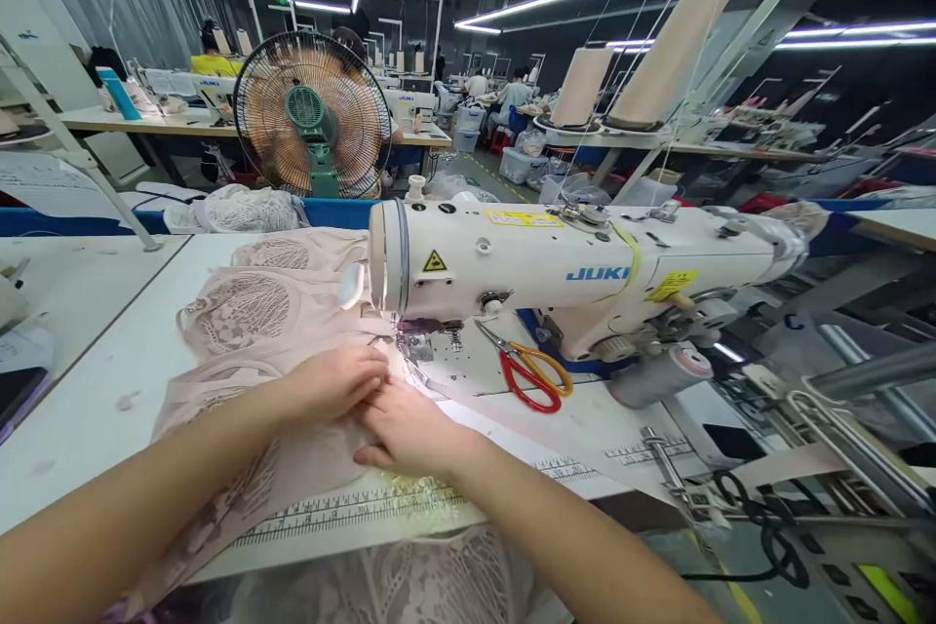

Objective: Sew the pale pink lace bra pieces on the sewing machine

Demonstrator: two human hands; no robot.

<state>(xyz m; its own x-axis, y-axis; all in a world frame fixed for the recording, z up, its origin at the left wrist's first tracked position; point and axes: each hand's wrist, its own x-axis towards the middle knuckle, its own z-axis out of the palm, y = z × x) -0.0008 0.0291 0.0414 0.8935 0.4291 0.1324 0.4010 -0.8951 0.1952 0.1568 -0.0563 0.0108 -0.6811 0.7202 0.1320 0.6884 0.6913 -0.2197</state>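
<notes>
Nearest the camera in the head view, your bare forearms slant inward from both bottom corners over the white tabletop. Your left hand and right hand meet just before the needle area, the left fingers lapping over the right. They lie bent and low on the pale pink, sheer lace garment fabric; with the fingertips covered, I cannot tell whether they pinch it or merely press it flat.

That fabric spreads to the left of the white, rounded metal sewing machine with blue JUKI lettering, its inner edge running toward the presser foot. Judging by this, your work is partway through a piece; finished stitches are too small to make out, so how much seam is left cannot be told. More pale pink lace shows below the table edge, whether done or waiting is unclear.

As for materials, rounded panels of open, netted lace alternate with smooth, softly creased cloth. Metal scissors with red and orange looped handles rest open on the machine bed, near a grey cylindrical thread cone. A flat printed measuring strip borders your table's front edge.
</notes>
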